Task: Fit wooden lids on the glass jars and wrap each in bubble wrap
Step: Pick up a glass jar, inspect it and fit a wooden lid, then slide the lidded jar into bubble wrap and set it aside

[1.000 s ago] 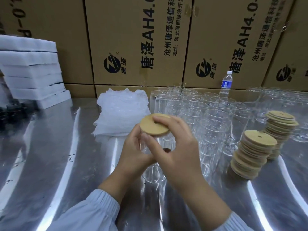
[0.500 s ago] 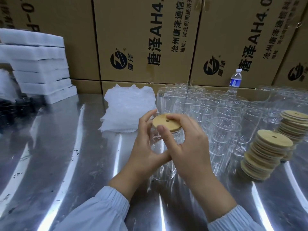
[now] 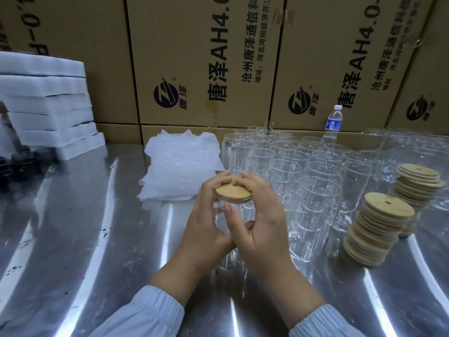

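Steel table (image 3: 73, 239) under jars (image 3: 315, 166), lids (image 3: 386, 207), bubble wrap (image 3: 182, 161).

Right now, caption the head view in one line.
Left hand and right hand clasp a glass jar, pressing a wooden lid on; bubble wrap behind, lid stacks at right.

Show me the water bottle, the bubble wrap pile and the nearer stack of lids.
water bottle (image 3: 333, 124): head view, blue label.
bubble wrap pile (image 3: 182, 164): head view, top sheet.
nearer stack of lids (image 3: 394, 211): head view, top lid's face.
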